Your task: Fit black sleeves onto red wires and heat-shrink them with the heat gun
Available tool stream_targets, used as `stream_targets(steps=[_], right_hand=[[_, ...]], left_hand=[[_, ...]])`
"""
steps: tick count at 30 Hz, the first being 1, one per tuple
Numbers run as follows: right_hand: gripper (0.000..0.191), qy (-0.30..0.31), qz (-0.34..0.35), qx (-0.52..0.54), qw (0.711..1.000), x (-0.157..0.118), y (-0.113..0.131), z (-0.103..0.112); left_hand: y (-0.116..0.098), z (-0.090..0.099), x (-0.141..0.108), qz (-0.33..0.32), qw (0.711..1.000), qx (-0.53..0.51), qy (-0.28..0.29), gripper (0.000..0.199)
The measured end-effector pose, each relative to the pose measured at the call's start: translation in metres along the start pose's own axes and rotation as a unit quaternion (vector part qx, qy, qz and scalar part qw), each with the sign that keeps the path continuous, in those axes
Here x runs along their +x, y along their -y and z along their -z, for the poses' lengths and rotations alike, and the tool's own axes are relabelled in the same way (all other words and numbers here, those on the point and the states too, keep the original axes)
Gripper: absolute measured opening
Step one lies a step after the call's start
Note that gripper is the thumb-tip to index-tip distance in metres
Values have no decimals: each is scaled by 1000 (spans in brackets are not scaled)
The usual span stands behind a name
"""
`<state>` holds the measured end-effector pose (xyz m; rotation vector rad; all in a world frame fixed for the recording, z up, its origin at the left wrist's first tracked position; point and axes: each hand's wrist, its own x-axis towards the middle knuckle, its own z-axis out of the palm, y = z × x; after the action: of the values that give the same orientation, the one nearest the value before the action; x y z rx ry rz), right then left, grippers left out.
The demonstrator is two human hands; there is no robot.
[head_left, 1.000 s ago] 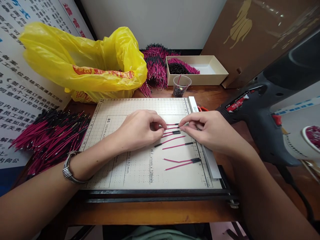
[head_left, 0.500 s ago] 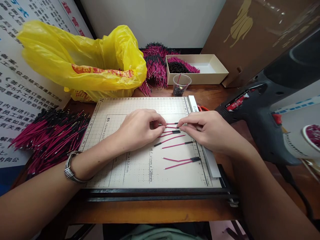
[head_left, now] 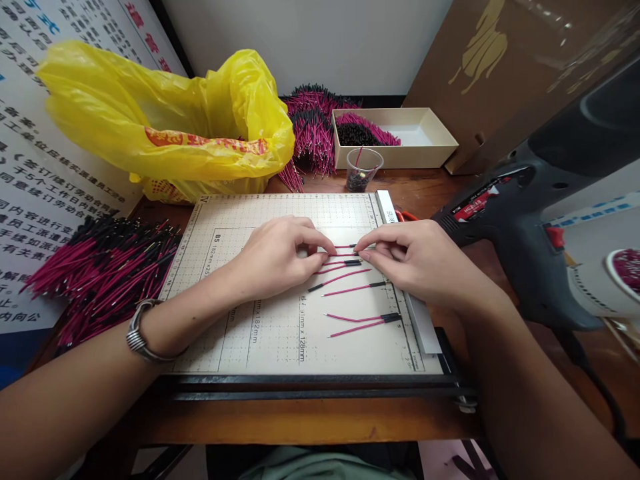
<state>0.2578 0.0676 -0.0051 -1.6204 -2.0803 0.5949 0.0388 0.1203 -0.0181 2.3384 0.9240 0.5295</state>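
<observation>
A short magenta wire [head_left: 344, 255] stretches between my two hands above a gridded paper cutter board [head_left: 270, 347]. My left hand [head_left: 283, 257] pinches its left end between thumb and forefinger. At the other end, where a black sleeve would sit, the fingertips of my right hand [head_left: 417, 257] are closed on it and hide it. Just behind lies another wire, partly covered by my fingers. Several more magenta wires with black sleeves rest on the board nearer to me, among them a bent wire [head_left: 356, 321] and a straight wire [head_left: 353, 289].
Loose wires [head_left: 115, 273] are heaped left of the board. Behind it stand a yellow plastic bag [head_left: 170, 153], a clear cup [head_left: 364, 170] and a cream box [head_left: 425, 137] holding wires. A heat gun [head_left: 545, 200] and a white tub [head_left: 600, 287] are at the right.
The fingertips of my left hand have shifted slightly right, towards my right hand. My right hand stays almost where it was, and the loose wires lie unchanged.
</observation>
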Motion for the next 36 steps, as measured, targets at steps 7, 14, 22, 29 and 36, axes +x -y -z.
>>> stream_targets(steps=[7,14,22,29,36], right_hand=[[11,5,-15,1,1000,0,1,3],[13,21,-18,7,1000,0,4,5],[10,30,-11,21,999,-1,2,6],[11,-13,3,-4,1000,1,0,0],[13,-6,25,-8,1000,1,-3,0]], left_hand=[[-2,2,-1,28,999,-23,17,19],[-3,3,-1,40,999,-18,18,15],[-3,2,0,58,998,-13,27,9],[-3,1,-2,55,998,-11,8,14],[-2,0,-3,7,1000,18,-1,21]])
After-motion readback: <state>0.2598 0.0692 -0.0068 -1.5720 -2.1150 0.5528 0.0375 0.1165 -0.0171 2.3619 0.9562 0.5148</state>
